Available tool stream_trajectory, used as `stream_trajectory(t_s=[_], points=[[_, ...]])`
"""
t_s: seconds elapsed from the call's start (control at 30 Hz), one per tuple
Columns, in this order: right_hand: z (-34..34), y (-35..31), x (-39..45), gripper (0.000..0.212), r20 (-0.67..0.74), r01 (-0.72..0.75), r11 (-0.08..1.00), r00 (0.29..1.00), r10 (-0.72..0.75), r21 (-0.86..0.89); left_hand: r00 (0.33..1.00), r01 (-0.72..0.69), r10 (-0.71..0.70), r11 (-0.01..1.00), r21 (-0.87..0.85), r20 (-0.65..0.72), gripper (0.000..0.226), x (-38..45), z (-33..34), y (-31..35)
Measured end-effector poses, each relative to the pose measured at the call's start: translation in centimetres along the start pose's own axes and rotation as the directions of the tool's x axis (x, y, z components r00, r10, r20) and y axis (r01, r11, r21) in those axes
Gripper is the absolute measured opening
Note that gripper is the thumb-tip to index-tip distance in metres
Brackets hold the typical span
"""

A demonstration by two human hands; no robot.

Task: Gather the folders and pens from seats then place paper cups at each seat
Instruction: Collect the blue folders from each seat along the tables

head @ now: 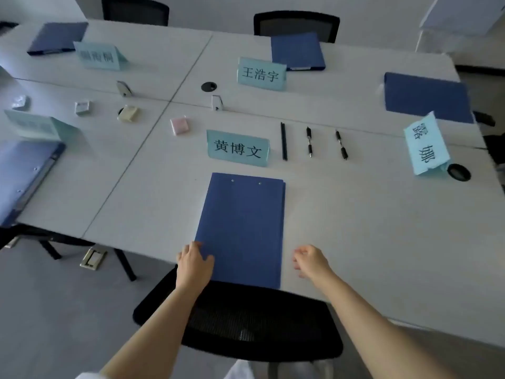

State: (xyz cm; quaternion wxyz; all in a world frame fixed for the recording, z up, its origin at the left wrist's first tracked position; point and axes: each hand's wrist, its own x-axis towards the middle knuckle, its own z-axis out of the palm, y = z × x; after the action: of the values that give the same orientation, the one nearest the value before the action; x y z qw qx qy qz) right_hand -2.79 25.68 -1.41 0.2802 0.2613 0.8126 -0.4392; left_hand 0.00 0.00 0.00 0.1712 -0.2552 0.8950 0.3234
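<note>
A blue folder (241, 228) lies flat at the near seat of the white table (369, 242), its near end at the table edge. My left hand (194, 262) rests on the folder's near left corner, fingers on its edge. My right hand (310, 259) hovers just right of the folder, fingers loosely curled, holding nothing. Three black pens (310, 142) lie side by side beyond the folder, right of a name card. Other blue folders lie at the right (426, 97), far middle (297, 51), far left (58, 36) and left (21, 176) seats. No paper cups are visible.
Light-blue name cards (237, 148) stand at each seat. Small sticky-note pads (179, 125) and white clips lie near the table's centre. A black mesh chair (240, 321) is tucked right below my arms; more chairs (296, 26) stand on the far side.
</note>
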Motion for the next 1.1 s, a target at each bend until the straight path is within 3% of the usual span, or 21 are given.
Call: stream_trajectory(t_s=[0.13,0.27,0.33,0.6,0.63,0.67,0.73,0.8,0.9,1.1], points=[[2.0,-0.6,0.0,0.031,0.034,-0.102,0.981,0.995,0.098,0.165,0.983,0.185,-0.183,0.974,-0.131,0.031,0.052,3.3,-0.9,-1.4],[3.0,-0.9,0.3,0.012,0.075,-0.194,0.939,0.981,0.18,0.283,0.973,0.228,-0.221,0.966,-0.121,0.07,0.056,4.1,0.0,-1.7],[3.1,-1.1,0.9,0.013,0.088,-0.23,0.916,0.973,0.213,0.328,0.963,0.268,-0.257,0.95,-0.158,0.085,0.056,4.7,0.3,-1.8],[1.9,-0.9,2.1,0.015,0.163,-0.285,0.916,0.955,0.247,0.281,0.893,0.448,-0.343,0.742,-0.499,0.291,0.031,4.1,-0.6,-1.4],[1.6,-1.0,1.8,0.017,0.164,-0.271,0.923,0.958,0.233,0.271,0.893,0.447,-0.334,0.734,-0.512,0.3,0.033,4.0,-0.7,-1.5],[1.6,-0.6,2.1,0.038,0.178,-0.266,0.926,0.958,0.224,0.267,0.894,0.446,-0.33,0.726,-0.523,0.303,0.034,3.6,-0.8,-1.4],[1.4,-0.8,1.6,0.013,0.187,-0.227,0.931,0.966,0.179,0.286,0.894,0.446,-0.329,0.709,-0.546,0.303,0.035,3.2,-0.8,-1.2],[1.5,-0.9,1.0,0.019,0.177,-0.164,0.942,0.977,0.115,0.293,0.901,0.433,-0.324,0.703,-0.564,0.287,0.035,2.3,-0.8,-0.5],[1.0,-1.7,-0.9,0.031,0.065,-0.005,0.985,0.998,-0.006,0.171,0.924,0.38,-0.317,0.696,-0.609,0.214,0.03,0.5,-0.8,0.4],[-0.8,-3.9,-4.5,0.024,0.061,0.259,0.956,0.961,-0.269,0.134,0.935,0.304,-0.331,0.564,-0.768,0.127,0.025,-5.3,-2.8,0.3]])
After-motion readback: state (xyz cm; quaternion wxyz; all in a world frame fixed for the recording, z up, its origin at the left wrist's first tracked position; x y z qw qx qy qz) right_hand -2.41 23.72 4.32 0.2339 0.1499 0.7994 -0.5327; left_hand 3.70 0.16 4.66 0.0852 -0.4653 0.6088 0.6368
